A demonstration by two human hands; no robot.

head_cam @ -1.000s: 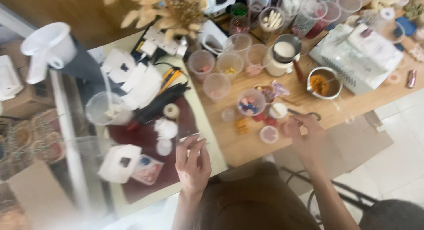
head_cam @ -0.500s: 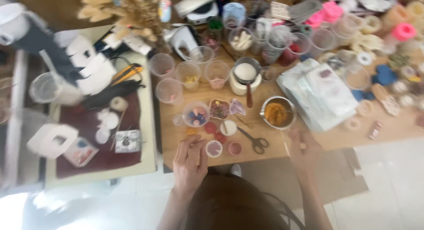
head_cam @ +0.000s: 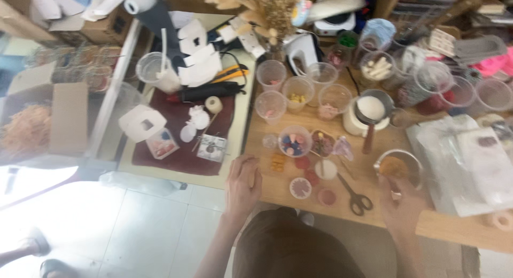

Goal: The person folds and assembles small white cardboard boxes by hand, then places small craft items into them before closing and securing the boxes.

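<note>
— What's under that right hand [head_cam: 399, 202]?

— A small metal bowl [head_cam: 398, 165], round and upright, with something orange-brown inside. It sits just past the fingertips, touching them, as far as I can see.

— And by the left hand [head_cam: 243, 182]?

— A cluster of little orange blocks [head_cam: 277, 162] lying flat on the wooden table [head_cam: 278, 187], just right of the fingers. The palm itself rests flat at the table's near edge.

The left hand [head_cam: 242, 183] lies palm down at the near edge of the wooden worktop [head_cam: 278, 123], fingers loosely spread, forearm running back toward the body. The right hand [head_cam: 399, 199] rests further right along that edge, fingers curled, wrist bent slightly inward.
</note>
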